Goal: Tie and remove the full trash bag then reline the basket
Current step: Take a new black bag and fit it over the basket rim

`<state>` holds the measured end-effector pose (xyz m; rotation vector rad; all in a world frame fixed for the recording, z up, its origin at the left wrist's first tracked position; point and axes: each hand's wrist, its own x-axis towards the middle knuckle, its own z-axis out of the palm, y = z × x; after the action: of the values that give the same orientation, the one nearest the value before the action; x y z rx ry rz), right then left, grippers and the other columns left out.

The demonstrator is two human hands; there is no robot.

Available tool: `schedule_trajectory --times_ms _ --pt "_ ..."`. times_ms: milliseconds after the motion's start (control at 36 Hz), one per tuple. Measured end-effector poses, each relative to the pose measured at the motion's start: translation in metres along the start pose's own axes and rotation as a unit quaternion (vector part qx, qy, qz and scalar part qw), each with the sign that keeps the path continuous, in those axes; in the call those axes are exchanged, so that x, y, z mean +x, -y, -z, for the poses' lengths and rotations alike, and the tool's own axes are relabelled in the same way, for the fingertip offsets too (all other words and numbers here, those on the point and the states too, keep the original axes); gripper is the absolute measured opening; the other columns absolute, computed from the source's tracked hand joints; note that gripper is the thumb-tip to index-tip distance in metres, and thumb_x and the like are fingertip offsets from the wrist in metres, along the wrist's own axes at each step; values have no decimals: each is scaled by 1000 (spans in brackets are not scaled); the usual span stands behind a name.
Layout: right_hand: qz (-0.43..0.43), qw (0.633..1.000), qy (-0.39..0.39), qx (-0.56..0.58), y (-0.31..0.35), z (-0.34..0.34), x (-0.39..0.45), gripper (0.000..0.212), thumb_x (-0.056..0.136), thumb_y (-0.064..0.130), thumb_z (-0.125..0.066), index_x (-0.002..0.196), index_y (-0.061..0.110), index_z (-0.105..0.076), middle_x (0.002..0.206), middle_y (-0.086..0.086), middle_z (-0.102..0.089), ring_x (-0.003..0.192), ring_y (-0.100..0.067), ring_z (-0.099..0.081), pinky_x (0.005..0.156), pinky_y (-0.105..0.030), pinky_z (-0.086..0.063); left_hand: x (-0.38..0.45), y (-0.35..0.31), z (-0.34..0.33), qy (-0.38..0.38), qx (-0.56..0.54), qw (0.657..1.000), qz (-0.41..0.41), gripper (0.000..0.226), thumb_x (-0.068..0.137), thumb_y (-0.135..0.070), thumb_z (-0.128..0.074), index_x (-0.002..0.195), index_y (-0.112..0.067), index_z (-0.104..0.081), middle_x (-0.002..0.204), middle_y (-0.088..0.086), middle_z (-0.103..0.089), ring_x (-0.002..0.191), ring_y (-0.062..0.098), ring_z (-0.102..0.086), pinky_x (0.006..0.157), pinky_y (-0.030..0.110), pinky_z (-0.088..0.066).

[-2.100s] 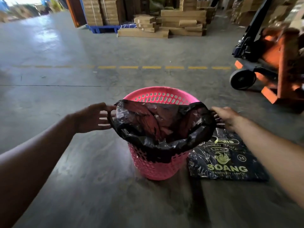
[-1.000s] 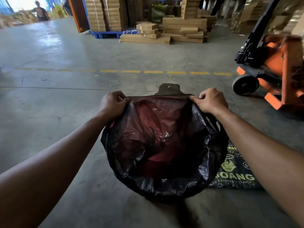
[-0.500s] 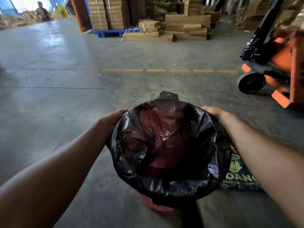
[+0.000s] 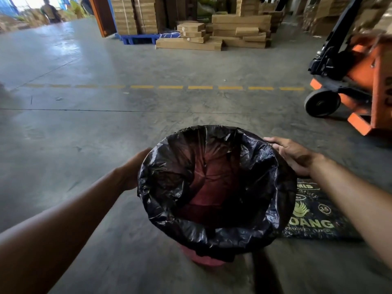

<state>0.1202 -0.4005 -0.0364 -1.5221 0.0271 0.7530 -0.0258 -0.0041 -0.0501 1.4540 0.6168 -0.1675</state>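
A black trash bag (image 4: 244, 162) lines the pink basket (image 4: 203, 261) on the concrete floor; its mouth is folded over the whole rim, and pink shows through the film inside. Only the basket's base is visible below the bag. My left hand (image 4: 132, 172) presses against the bag at the left side of the rim, its fingers hidden behind the plastic. My right hand (image 4: 293, 154) lies flat on the bag at the right side of the rim, fingers spread.
A black printed pack of bags (image 4: 316, 213) lies on the floor right of the basket. An orange pallet jack (image 4: 356, 81) stands at the far right. Stacked cardboard boxes (image 4: 214, 32) and a blue pallet (image 4: 137, 38) sit beyond the yellow dashed line. A person (image 4: 49, 10) is far back left.
The bag's mouth, held stretched above the basket a second ago, has been pulled down over the rim. Both hands have slid down to the basket's sides.
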Motion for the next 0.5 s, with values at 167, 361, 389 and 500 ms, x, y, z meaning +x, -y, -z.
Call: schedule_trajectory --times_ms 167,361,389,500 --pt "21 988 -108 -110 -38 0 -42 28 99 38 -54 89 13 -62 70 -3 -69 60 -17 -63 58 -26 -52 -22 19 -6 -4 158 984 -79 17 93 -26 -63 82 -19 -72 93 15 -76 73 10 -73 68 21 -58" --pt "154 955 -236 -88 -60 -11 -90 77 76 77 -54 111 9 -66 92 -13 -67 79 -30 -64 77 -41 -47 -30 25 20 -192 274 921 -200 44 94 -58 -52 111 -21 -67 106 8 -68 87 24 -64 83 39 -46" --pt "173 951 -239 -97 -61 -19 -100 81 70 84 -54 110 14 -67 97 -11 -70 86 -29 -66 82 -44 -48 -37 18 20 -169 196 941 -218 47 89 -64 -50 105 -23 -68 105 7 -70 84 20 -67 80 38 -48" --pt "199 957 -154 -146 -71 -52 -132 34 98 52 -44 123 36 -61 124 18 -63 108 3 -63 98 -26 -45 -69 27 9 2 96 974 -207 70 76 -79 -55 125 -30 -63 121 -8 -72 105 -1 -68 90 33 -50"
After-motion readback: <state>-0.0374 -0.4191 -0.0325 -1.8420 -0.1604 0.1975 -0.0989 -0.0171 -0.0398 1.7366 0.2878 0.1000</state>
